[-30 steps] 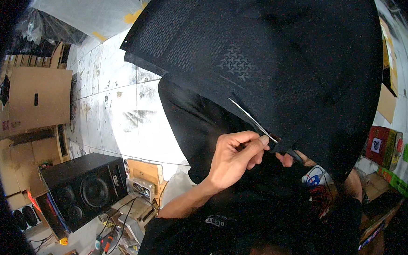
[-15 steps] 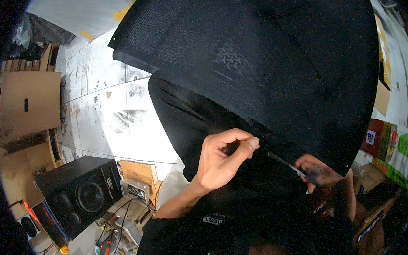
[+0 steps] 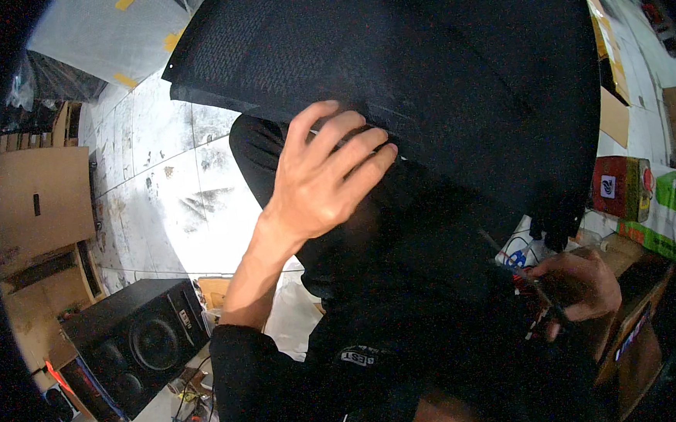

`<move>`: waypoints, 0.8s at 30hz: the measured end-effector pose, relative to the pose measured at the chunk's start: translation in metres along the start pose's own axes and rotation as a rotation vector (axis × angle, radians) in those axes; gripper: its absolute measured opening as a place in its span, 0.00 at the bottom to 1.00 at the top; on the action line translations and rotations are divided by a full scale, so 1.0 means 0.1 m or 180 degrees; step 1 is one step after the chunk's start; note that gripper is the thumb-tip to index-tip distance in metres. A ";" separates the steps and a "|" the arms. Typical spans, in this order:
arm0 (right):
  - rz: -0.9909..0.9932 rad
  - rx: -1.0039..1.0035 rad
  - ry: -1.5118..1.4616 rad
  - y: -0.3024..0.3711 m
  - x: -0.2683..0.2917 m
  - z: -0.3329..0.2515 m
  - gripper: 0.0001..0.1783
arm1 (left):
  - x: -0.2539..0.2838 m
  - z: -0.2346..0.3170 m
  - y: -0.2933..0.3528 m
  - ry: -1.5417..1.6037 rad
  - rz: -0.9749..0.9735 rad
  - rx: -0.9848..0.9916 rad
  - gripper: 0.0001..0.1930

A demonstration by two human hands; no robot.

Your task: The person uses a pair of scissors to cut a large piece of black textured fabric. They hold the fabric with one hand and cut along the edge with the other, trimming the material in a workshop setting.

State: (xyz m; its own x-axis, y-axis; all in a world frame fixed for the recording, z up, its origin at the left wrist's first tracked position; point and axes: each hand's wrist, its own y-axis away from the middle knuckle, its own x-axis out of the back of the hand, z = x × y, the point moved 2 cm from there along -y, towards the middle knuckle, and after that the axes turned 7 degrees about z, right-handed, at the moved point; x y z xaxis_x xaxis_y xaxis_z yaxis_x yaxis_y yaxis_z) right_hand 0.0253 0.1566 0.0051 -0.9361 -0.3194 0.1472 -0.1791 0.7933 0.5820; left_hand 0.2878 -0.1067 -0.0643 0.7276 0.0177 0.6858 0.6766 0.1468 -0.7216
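A large black textured sheet [image 3: 453, 72] is spread in front of me over my lap, with a small pale hole at its far left corner. My left hand [image 3: 328, 169] has its bent fingers over the sheet's near edge and grips it there; the thumb is hidden. Low on the right, apart from the sheet, my right hand [image 3: 586, 285] is closed round a slim dark pointed tool [image 3: 540, 290]. That tool resembles scissors, but blur and shadow hide its exact kind. Its tip points up and left.
A black loudspeaker [image 3: 141, 343] stands at lower left, below a cardboard box [image 3: 43, 190]. White tiled floor [image 3: 174, 182] shows between box and sheet. On the right are a red box [image 3: 615, 186] and a green and white bag [image 3: 674, 202]. A plastic-wrapped object [image 3: 110, 35] sits far left.
My left hand has left its fingertip pinch and moved up and left onto the sheet's edge. My right hand has drawn back down and right with the tool. The view has shifted slightly.
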 end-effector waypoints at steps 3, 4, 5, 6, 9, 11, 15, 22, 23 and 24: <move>0.0342 0.0899 0.1431 -0.21 -0.13 -0.10 0.40 | 0.07 -0.12 -0.09 0.0522 -0.0206 0.0134 0.06; 0.0673 0.1197 0.1880 -0.25 -0.21 -0.19 0.42 | 0.08 -0.16 -0.17 0.0781 -0.0401 0.0239 0.06; 0.0999 0.1499 0.2329 -0.28 -0.29 -0.26 0.45 | 0.08 -0.20 -0.23 0.1033 -0.0601 0.0347 0.06; 0.1273 0.1721 0.2769 -0.35 -0.36 -0.26 0.44 | 0.08 -0.23 -0.27 0.1169 -0.0738 0.0403 0.06; 0.0831 0.1595 0.3759 -0.59 -0.53 -0.46 0.33 | 0.00 -0.38 -0.42 0.1380 -0.1417 0.0461 0.07; 0.1293 0.2179 0.4176 -0.68 -0.66 -0.41 0.25 | 0.00 -0.42 -0.56 0.1535 -0.1729 0.0572 0.09; 0.1958 0.2480 0.4640 -0.86 -0.71 -0.43 0.23 | -0.04 -0.51 -0.64 0.1759 -0.2186 0.0798 0.10; 0.2404 0.1845 0.4695 -0.80 -0.59 -0.31 0.26 | -0.11 -0.56 -0.64 0.2063 -0.2228 0.0781 0.09; 0.2435 0.1782 0.4643 -0.79 -0.59 -0.31 0.26 | -0.11 -0.57 -0.63 0.2062 -0.2175 0.0748 0.09; 0.2476 0.1699 0.4590 -0.77 -0.59 -0.31 0.27 | -0.11 -0.57 -0.63 0.2052 -0.2189 0.0767 0.09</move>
State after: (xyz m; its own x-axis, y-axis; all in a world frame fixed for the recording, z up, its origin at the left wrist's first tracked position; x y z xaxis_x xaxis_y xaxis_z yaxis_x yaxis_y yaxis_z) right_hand 0.1035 0.0977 -0.0233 0.1069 0.2587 0.9600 -0.2036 0.9508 -0.2335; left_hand 0.2435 -0.1723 -0.0316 0.1531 -0.6821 0.7151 0.9879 0.1224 -0.0948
